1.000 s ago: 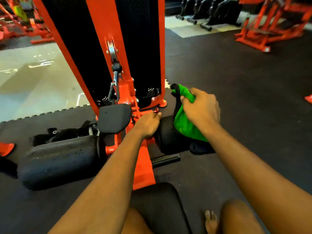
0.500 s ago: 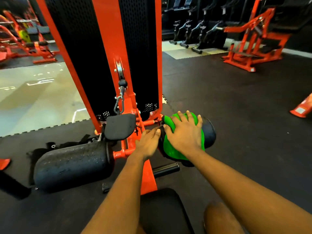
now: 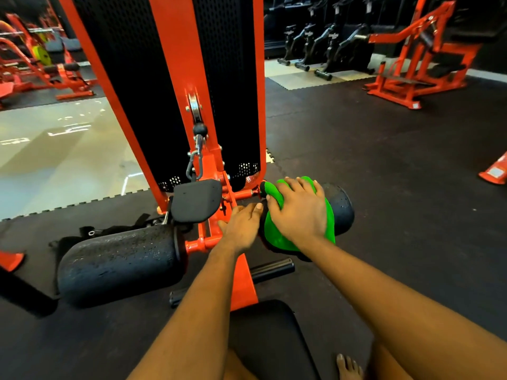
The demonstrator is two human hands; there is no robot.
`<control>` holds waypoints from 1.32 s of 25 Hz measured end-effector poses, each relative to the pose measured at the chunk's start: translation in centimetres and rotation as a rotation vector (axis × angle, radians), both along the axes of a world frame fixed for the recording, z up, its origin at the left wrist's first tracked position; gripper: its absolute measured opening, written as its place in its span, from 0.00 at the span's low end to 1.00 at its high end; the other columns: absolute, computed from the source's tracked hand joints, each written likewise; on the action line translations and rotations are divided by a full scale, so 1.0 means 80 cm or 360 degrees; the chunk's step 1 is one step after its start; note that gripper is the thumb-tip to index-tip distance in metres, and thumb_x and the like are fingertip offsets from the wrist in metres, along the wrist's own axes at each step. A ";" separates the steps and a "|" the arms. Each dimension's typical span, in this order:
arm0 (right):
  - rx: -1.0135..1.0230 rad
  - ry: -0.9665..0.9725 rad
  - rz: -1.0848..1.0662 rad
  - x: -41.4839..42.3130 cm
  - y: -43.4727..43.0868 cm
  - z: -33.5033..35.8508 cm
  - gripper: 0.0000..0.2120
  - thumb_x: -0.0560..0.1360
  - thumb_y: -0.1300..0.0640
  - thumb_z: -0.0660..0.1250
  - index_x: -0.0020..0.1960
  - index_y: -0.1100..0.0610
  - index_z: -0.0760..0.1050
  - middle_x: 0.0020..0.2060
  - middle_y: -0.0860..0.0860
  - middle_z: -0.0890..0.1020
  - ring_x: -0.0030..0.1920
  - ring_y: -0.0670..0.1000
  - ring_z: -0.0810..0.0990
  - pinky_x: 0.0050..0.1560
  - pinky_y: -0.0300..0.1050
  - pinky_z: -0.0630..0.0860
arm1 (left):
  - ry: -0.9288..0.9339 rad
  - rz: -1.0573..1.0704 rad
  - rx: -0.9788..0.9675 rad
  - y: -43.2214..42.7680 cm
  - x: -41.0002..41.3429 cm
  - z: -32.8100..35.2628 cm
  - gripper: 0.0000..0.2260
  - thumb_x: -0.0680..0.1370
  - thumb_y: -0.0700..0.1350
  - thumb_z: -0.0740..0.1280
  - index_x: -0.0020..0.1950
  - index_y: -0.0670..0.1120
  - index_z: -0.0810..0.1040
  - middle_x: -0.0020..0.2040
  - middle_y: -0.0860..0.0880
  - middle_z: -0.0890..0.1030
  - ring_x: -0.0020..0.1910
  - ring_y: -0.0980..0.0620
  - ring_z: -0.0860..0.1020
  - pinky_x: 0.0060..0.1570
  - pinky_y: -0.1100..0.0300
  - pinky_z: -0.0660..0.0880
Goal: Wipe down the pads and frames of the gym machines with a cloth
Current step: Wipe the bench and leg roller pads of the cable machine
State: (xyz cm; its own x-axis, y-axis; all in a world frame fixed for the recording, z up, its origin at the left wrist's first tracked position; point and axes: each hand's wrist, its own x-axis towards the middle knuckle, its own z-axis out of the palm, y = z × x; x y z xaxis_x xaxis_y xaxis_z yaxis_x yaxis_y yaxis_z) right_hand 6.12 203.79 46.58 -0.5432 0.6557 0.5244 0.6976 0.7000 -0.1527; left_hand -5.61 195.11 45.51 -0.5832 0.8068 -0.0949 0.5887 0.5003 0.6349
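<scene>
A green cloth (image 3: 278,238) is draped over the right black roller pad (image 3: 341,208) of an orange machine. My right hand (image 3: 297,211) lies flat on the cloth with its fingers spread, pressing it onto the pad. My left hand (image 3: 242,224) rests with straight fingers on the orange frame (image 3: 244,281) just left of that pad. The left roller pad (image 3: 118,263) lies bare, speckled with droplets. A small black pad (image 3: 197,200) sits above the frame's pivot.
The tall orange and black weight stack housing (image 3: 175,86) rises straight ahead. A black seat pad (image 3: 271,335) is below my arms, with a black foot bar (image 3: 271,267) across the frame. Black straps (image 3: 115,230) lie on the rubber floor. Other orange machines (image 3: 411,67) stand far right.
My right hand went from bunching the cloth above the pad to pressing it flat on the right roller pad. The left hand stayed on the frame.
</scene>
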 end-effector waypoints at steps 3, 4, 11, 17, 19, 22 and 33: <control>0.0076 0.0014 0.0224 0.026 0.007 -0.013 0.24 0.80 0.39 0.56 0.68 0.50 0.76 0.68 0.50 0.78 0.70 0.55 0.72 0.73 0.58 0.63 | -0.0021 0.0013 0.0003 -0.002 0.001 0.000 0.20 0.86 0.56 0.48 0.74 0.54 0.69 0.73 0.49 0.70 0.77 0.52 0.58 0.72 0.35 0.46; 0.0078 -0.0032 0.0271 0.031 0.015 -0.012 0.24 0.80 0.38 0.56 0.68 0.49 0.76 0.67 0.50 0.78 0.69 0.54 0.73 0.73 0.58 0.63 | -0.0025 0.0012 0.0010 -0.003 0.001 0.000 0.20 0.86 0.56 0.48 0.74 0.55 0.69 0.73 0.49 0.69 0.77 0.52 0.58 0.72 0.36 0.45; -0.0418 -0.0453 -0.0073 0.010 0.078 0.048 0.23 0.78 0.39 0.56 0.57 0.52 0.82 0.55 0.58 0.84 0.58 0.62 0.80 0.58 0.53 0.71 | -0.0025 -0.0006 0.0018 -0.001 -0.007 -0.008 0.20 0.85 0.58 0.48 0.71 0.55 0.70 0.71 0.48 0.70 0.76 0.51 0.60 0.71 0.35 0.47; -0.0084 -0.0158 -0.0140 0.003 0.022 0.012 0.22 0.77 0.41 0.55 0.57 0.52 0.81 0.57 0.53 0.83 0.60 0.57 0.78 0.69 0.56 0.65 | -0.0019 0.0007 -0.0001 -0.001 -0.006 -0.005 0.21 0.85 0.59 0.47 0.72 0.54 0.70 0.71 0.47 0.70 0.76 0.49 0.60 0.71 0.35 0.47; 0.0013 0.0039 0.0047 0.025 0.004 -0.012 0.22 0.79 0.41 0.57 0.65 0.52 0.78 0.65 0.52 0.79 0.68 0.56 0.74 0.74 0.58 0.61 | -0.0011 0.0029 0.0001 -0.002 -0.002 -0.001 0.21 0.86 0.59 0.47 0.74 0.54 0.69 0.73 0.47 0.69 0.76 0.49 0.59 0.72 0.35 0.46; 0.0076 0.0066 0.0217 0.051 0.016 -0.022 0.23 0.81 0.41 0.58 0.68 0.52 0.76 0.68 0.52 0.77 0.71 0.56 0.71 0.75 0.59 0.61 | 0.0022 0.0014 0.0007 -0.003 0.000 -0.003 0.21 0.86 0.58 0.48 0.74 0.54 0.69 0.73 0.49 0.69 0.76 0.51 0.59 0.71 0.35 0.46; -0.0484 -0.0296 -0.0431 0.008 0.086 0.050 0.20 0.75 0.43 0.59 0.56 0.55 0.81 0.55 0.58 0.84 0.56 0.61 0.81 0.57 0.51 0.72 | 0.0013 -0.0002 0.0092 -0.001 -0.009 -0.017 0.21 0.85 0.60 0.47 0.71 0.57 0.71 0.69 0.53 0.72 0.75 0.53 0.59 0.70 0.36 0.47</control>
